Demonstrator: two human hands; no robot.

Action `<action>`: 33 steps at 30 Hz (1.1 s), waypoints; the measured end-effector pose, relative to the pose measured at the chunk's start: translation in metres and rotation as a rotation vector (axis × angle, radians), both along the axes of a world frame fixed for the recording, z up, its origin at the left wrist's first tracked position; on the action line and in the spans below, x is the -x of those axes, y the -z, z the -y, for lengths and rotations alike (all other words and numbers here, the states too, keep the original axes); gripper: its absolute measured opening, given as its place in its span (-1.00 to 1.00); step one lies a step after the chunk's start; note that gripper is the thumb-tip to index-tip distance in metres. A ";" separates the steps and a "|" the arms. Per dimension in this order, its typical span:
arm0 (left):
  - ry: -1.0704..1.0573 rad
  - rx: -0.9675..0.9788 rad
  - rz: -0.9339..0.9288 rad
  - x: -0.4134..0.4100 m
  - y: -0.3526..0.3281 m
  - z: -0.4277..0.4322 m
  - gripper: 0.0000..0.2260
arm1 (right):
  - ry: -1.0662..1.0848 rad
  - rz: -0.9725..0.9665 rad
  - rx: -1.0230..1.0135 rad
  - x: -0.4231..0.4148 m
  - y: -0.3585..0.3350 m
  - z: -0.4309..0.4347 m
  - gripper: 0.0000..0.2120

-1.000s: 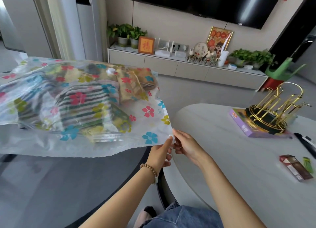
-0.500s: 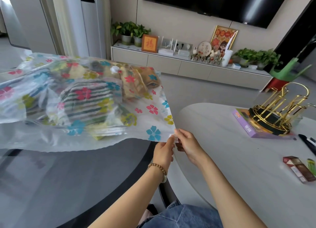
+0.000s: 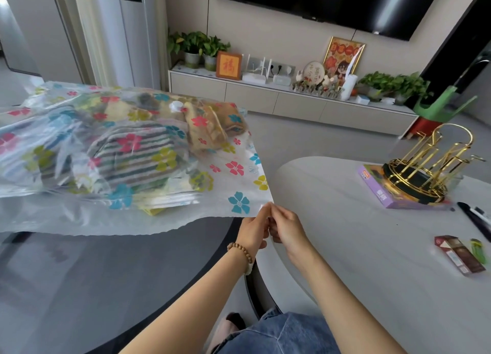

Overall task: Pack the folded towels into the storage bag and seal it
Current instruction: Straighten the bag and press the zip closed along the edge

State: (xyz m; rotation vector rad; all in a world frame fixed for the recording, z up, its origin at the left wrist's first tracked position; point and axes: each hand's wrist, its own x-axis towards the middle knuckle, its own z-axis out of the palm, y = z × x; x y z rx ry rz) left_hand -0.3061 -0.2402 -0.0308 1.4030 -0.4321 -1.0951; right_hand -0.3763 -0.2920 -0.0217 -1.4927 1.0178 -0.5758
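A clear storage bag (image 3: 239, 183) printed with coloured flowers lies across the dark glass table (image 3: 93, 287) at the left. Inside it I see folded towels: a striped one (image 3: 138, 157) in front and a tan one (image 3: 212, 125) behind. A white round valve (image 3: 176, 106) sits on top of the bag. My left hand (image 3: 253, 230) and my right hand (image 3: 285, 227) meet at the bag's near right corner, both pinching its edge between fingertips. The bag's open rim runs leftward from there along the front.
A pale round table (image 3: 358, 247) at the right carries a gold rack (image 3: 425, 173) on a purple box (image 3: 377, 191), a small red-brown box (image 3: 458, 255), a green lighter (image 3: 478, 250) and a black pen (image 3: 475, 219). A low cabinet (image 3: 279, 101) with plants stands behind.
My view has shifted slightly, and the bag's corner with both hands sits a little further right. Both hands keep pinching the same corner.
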 end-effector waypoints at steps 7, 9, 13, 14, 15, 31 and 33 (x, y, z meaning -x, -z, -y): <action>-0.182 0.041 -0.074 0.014 0.004 0.007 -0.80 | -0.021 0.052 -0.072 0.012 0.002 0.011 -0.76; -0.205 0.011 -0.093 0.006 0.007 0.002 -0.70 | -0.014 0.070 -0.082 0.015 0.003 0.016 -0.80; -0.277 -0.040 -0.019 -0.022 0.010 -0.016 -0.60 | -0.001 0.078 -0.077 0.019 0.007 0.026 -0.73; -0.293 -0.036 -0.027 -0.028 0.008 -0.021 -0.59 | -0.005 0.085 -0.077 0.019 0.007 0.027 -0.71; -0.311 -0.023 -0.061 -0.032 0.005 -0.024 -0.60 | -0.006 0.094 -0.080 0.018 0.006 0.027 -0.70; -0.340 -0.048 -0.088 -0.032 -0.001 -0.041 -0.57 | 0.253 0.213 -0.189 -0.048 0.011 -0.043 -0.71; -0.338 -0.072 -0.098 -0.031 -0.001 -0.042 -0.56 | 0.288 0.196 -0.211 -0.039 0.012 -0.038 -0.70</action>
